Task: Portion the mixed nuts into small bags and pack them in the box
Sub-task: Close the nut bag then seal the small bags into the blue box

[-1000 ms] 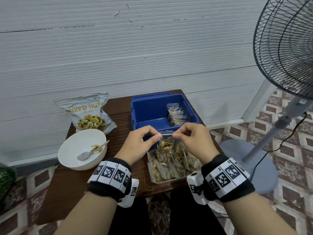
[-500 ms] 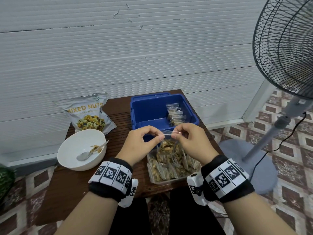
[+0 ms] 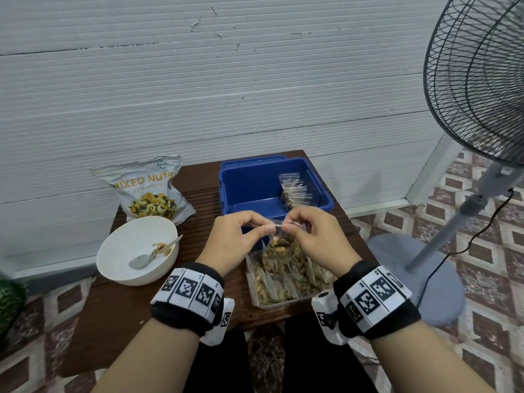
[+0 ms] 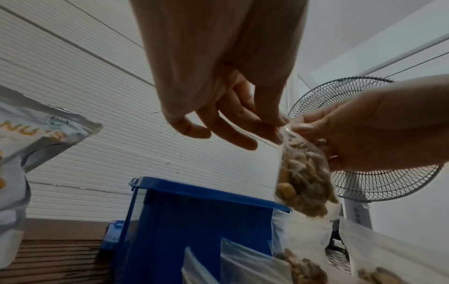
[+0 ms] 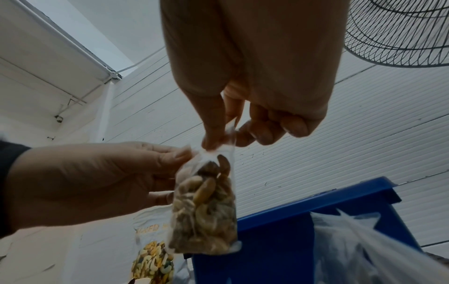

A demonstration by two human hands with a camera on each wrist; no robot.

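1. item in hand: one small bag (image 3: 279,245) filled with nuts, hanging upright in the air, its long axis vertical, sealing strip at the top and nuts massed at the bottom.
2. left hand (image 3: 236,239): thumb and forefinger pinch the top strip at its left end; the other fingers hang loosely curled, holding nothing.
3. right hand (image 3: 313,236): thumb and forefinger pinch the same strip at its right end; the remaining fingers are curled under. the two pinches sit almost tip to tip.
4. position: the bag hangs directly above the clear tray (image 3: 256,300) of filled bags at the near table edge, and just short of the near wall of the blue box (image 3: 226,194).
5. governing relation: the box lies straight ahead of both hands, beyond the bag; the row of packed bags (image 3: 295,190) stands upright along its right side, so the right hand is judged the nearer for placing.
6. judgement: the seal appears to be in the course of closing; whether it is fully shut cannot be told.
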